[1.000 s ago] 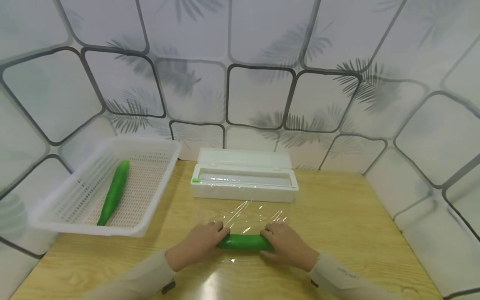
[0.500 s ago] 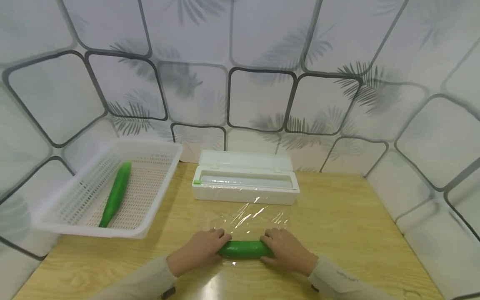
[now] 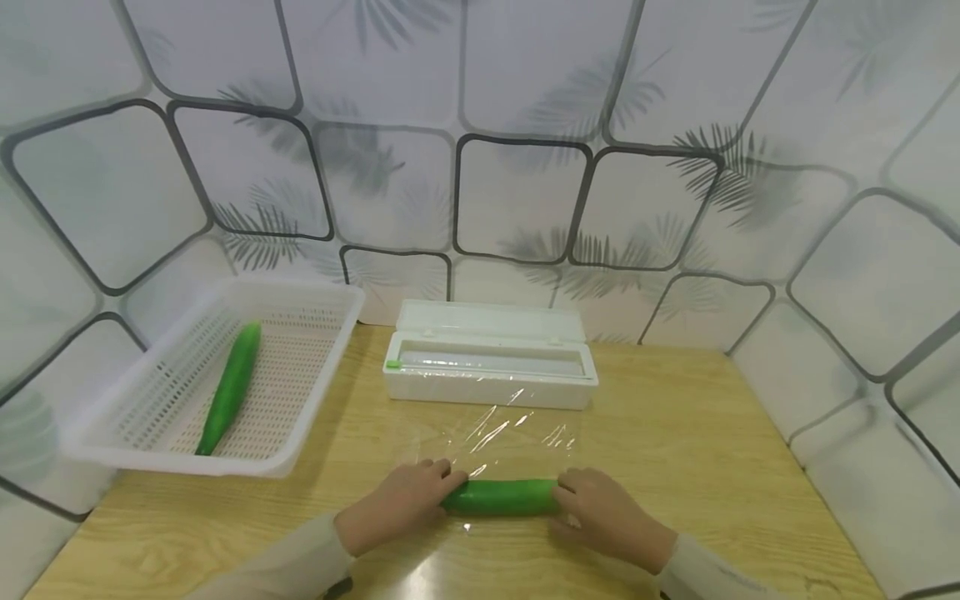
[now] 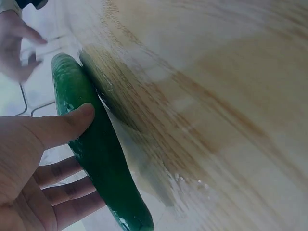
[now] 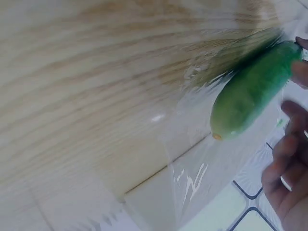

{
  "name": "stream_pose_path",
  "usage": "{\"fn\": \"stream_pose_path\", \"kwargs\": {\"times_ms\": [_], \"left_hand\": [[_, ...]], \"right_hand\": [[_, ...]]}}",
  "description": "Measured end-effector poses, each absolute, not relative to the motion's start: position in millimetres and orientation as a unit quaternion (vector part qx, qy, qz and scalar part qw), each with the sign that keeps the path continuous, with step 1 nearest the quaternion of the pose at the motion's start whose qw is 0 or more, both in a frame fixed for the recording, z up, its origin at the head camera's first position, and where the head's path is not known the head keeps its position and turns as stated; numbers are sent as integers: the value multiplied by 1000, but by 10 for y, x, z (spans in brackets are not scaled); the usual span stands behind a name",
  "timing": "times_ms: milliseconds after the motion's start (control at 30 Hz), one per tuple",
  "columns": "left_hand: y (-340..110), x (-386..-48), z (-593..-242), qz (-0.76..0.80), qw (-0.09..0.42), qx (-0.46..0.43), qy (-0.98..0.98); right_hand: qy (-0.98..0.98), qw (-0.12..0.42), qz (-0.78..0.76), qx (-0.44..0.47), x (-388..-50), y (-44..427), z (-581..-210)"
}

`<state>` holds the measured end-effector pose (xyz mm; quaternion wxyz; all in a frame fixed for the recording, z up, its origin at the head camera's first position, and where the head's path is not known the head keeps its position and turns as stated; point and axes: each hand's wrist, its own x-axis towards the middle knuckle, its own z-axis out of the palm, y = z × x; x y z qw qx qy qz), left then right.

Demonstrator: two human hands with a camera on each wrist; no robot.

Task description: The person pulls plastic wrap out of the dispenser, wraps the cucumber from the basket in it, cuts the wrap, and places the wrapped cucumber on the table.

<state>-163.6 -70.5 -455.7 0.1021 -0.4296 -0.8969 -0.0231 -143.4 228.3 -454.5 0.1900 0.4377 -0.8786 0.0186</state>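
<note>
A green cucumber (image 3: 502,497) lies crosswise near the front of the table, on clear cling film (image 3: 491,437). My left hand (image 3: 401,504) grips its left part; in the left wrist view the thumb (image 4: 79,122) lies over one side and the fingers go behind the cucumber (image 4: 96,144). At the right end is my right hand (image 3: 611,512); the left wrist view shows this hand (image 4: 17,48) apart from the cucumber, fingers loosely bent and holding nothing. The film runs back to a white cling film dispenser (image 3: 491,387), its lid raised.
A white perforated basket (image 3: 322,392) stands at the left with a second cucumber (image 3: 231,387) in it. The dispenser has a green slider (image 3: 393,364) at its left end. A patterned wall (image 3: 517,196) closes off the wooden table's (image 3: 675,433) back and sides.
My right hand has let go of the cucumber and shifted right, showing more of its right end. My left hand keeps its grip. The cucumber sits slightly lower in view than a second ago.
</note>
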Motion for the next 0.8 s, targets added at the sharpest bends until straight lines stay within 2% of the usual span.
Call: {"fn": "stream_pose_path", "kwargs": {"times_ms": [167, 367, 533, 800], "left_hand": [[-715, -1626, -4547, -30, 84, -424, -901], [-717, -1626, -4529, -30, 65, -420, -905], [-716, -1629, -4529, -30, 65, -420, -905], [-686, -1631, -4531, -40, 45, -411, -910]], "right_hand": [[-869, 156, -2, 470, -1308, 2398, -4564], [-868, 175, -26, 465, -1266, 2418, -4646], [-871, 163, -20, 463, -1270, 2423, -4669], [-903, 90, -3, 421, -1301, 2433, -4646]]}}
